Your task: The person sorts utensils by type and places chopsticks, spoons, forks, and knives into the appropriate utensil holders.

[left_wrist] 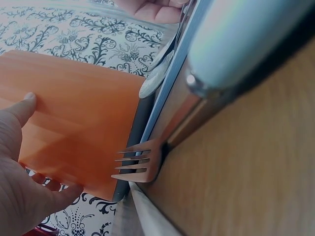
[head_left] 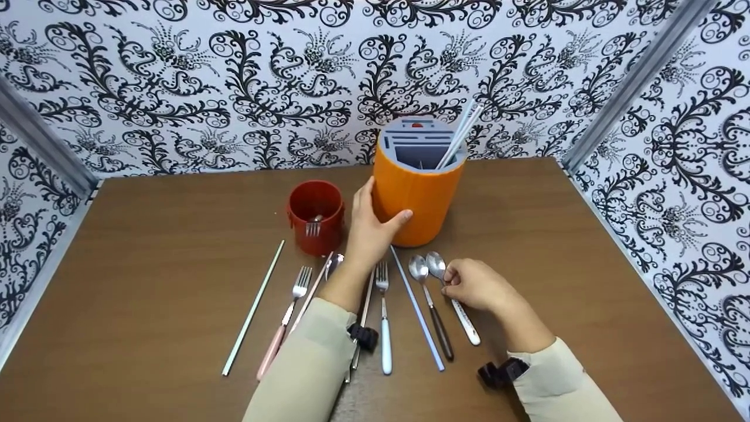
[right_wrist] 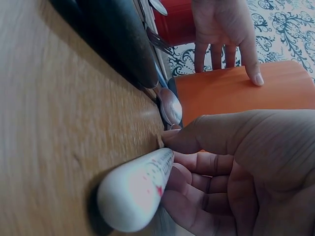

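My left hand [head_left: 370,228] grips the side of an orange knife block [head_left: 417,199], its thumb spread across the front and its fingers round the left side. Pale chopsticks [head_left: 461,135] lean out of the block's grey slotted top. At the right, my right hand [head_left: 477,284] pinches a spoon [head_left: 466,322] with a white handle near its neck. The handle's rounded end [right_wrist: 130,204] points toward the camera in the right wrist view. Beside it on the table lies another spoon [head_left: 432,305] with a dark handle.
Left of the block stands a red cup [head_left: 316,234] with a fork in it. A light-blue-handled fork [head_left: 385,340], a pink-handled fork [head_left: 281,328], a blue chopstick [head_left: 419,310] and a green chopstick [head_left: 253,308] lie on the wooden table [head_left: 158,258]. Patterned walls enclose it.
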Available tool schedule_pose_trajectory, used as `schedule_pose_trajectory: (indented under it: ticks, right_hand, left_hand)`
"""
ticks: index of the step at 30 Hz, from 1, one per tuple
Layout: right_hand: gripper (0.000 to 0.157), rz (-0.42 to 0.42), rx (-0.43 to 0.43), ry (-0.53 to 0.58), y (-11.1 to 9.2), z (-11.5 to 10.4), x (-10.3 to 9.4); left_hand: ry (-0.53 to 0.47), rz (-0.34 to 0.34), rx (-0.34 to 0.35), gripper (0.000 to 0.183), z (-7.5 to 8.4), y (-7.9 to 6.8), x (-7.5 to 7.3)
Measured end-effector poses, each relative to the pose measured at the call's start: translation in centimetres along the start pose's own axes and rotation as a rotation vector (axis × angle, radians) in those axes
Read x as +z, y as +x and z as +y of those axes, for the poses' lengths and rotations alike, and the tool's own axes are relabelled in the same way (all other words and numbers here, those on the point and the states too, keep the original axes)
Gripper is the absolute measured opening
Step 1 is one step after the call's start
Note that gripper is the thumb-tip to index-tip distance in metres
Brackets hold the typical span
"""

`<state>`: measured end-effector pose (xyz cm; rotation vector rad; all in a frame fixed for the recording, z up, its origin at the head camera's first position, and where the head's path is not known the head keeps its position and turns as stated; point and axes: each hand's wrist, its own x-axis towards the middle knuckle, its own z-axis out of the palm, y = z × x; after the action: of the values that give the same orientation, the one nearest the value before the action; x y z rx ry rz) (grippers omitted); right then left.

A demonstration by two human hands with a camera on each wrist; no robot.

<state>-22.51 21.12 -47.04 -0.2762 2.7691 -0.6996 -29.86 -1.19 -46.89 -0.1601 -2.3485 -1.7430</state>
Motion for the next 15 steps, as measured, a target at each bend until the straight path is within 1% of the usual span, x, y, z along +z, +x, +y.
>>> schedule_pose_trajectory:
  ticks: [6,11,15]
  right_hand:
    - [0.004,0.04,0.02,-0.045,0.01,-0.23,0.05]
    - [0.014,0.075,0.039,-0.112,-0.04,-0.4,0.11]
    - [0.015,0.082,0.057,-0.128,-0.04,-0.31,0.27]
  left_hand:
    - [0.006,0.004,0.01,0.097,0.08,-0.1,-0.06]
    - [0.014,0.012,0.019,0.098,0.1,-0.22,-0.11]
    - [0.015,0.003,0.01,0.098,0.05,-0.25,-0.08]
